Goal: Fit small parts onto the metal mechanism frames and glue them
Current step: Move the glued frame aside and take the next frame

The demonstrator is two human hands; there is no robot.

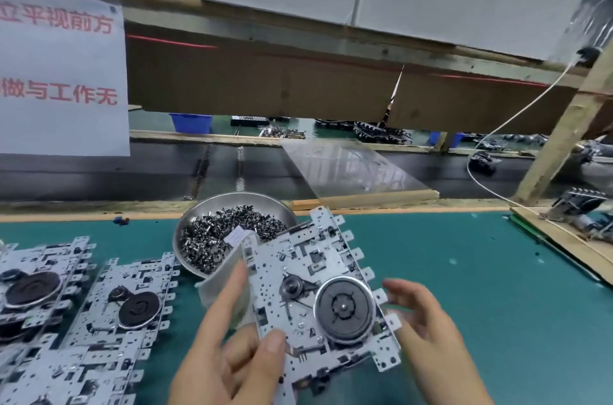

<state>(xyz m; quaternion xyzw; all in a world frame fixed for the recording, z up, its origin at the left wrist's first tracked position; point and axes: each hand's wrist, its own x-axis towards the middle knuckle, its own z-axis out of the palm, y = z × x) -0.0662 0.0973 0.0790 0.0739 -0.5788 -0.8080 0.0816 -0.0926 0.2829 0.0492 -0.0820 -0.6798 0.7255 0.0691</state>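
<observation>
while left hand (232,348) grips frame (318,298), right hand (428,335) released; teal mat (464,272), conveyor (132,172) behind.

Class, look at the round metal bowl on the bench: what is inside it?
The metal bowl holds a heap of small dark parts and a white slip. The held frame covers its near right side.

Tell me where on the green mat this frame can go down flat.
Free: the green mat right of the held frame, up to the wooden board at the far right. Crowded: the left side, with finished frames laid side by side, and the parts bowl just behind the left hand.
</observation>
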